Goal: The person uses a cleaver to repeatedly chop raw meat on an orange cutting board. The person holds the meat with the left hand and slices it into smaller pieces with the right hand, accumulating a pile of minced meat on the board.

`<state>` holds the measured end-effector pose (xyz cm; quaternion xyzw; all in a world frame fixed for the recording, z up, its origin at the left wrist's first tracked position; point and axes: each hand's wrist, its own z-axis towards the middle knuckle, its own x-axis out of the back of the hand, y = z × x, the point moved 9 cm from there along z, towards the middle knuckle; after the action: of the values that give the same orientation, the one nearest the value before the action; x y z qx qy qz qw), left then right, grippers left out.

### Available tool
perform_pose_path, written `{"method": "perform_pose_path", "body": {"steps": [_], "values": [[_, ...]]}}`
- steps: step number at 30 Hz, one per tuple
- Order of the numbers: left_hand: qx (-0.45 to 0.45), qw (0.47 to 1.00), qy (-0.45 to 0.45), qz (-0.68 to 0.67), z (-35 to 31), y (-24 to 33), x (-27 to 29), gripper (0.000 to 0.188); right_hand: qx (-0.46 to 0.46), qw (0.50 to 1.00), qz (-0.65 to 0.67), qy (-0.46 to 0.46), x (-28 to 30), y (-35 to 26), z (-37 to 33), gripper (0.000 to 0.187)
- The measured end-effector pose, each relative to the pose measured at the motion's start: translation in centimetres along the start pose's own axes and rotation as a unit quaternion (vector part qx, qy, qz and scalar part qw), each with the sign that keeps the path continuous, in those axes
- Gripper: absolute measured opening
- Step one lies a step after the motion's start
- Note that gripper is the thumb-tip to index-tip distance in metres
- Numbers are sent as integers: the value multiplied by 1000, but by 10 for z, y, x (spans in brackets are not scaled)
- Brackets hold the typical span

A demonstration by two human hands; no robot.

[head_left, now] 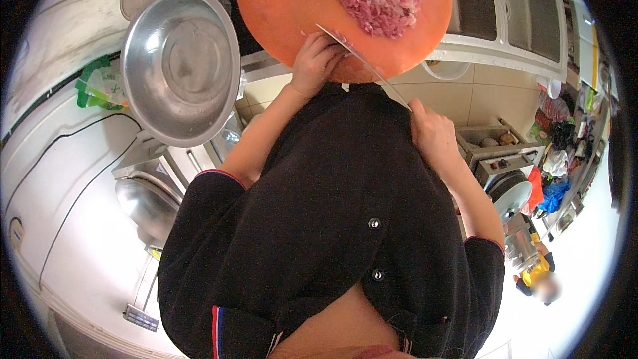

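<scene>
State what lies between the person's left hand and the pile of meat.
In the head view, the knife blade lies between the left hand and the meat, with a stretch of orange board beyond it.

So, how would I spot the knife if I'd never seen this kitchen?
Find the big orange board at the top centre. Across its lower edge, between the left hand and the right hand, runs the knife, slanting down rightward into the right hand's grip. Unlike the lumpy pink meat beyond it, it shows as a straight, thin, pale line.
</scene>
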<state>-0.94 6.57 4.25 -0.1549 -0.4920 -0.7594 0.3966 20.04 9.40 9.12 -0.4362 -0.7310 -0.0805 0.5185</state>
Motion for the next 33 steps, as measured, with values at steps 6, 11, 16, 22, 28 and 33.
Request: {"method": "perform_pose_path", "body": {"steps": [6, 11, 16, 22, 28, 33], "values": [[18, 1000, -1, 8, 1, -5, -1, 13, 20, 1000, 16, -3, -6, -11, 35, 19], [17, 1000, 5, -19, -1, -6, 0, 12, -4, 999, -11, -43, -9, 8, 5, 19], [22, 1000, -6, 3, 0, -6, -2, 14, 19, 1000, 17, -9, -24, -6, 48, 12], [-8, 1000, -19, -24, -1, -4, -6, 16, 33, 993, 86, 76, -1, 0, 73, 13], [-16, 999, 24, -30, -1, 2, 4, 16, -37, 982, 162, 85, 17, 36, 36, 16], [-1, 1000, 13, -12, -3, -1, 2, 14, 11, 997, 58, 45, 12, -2, 13, 10]]}}
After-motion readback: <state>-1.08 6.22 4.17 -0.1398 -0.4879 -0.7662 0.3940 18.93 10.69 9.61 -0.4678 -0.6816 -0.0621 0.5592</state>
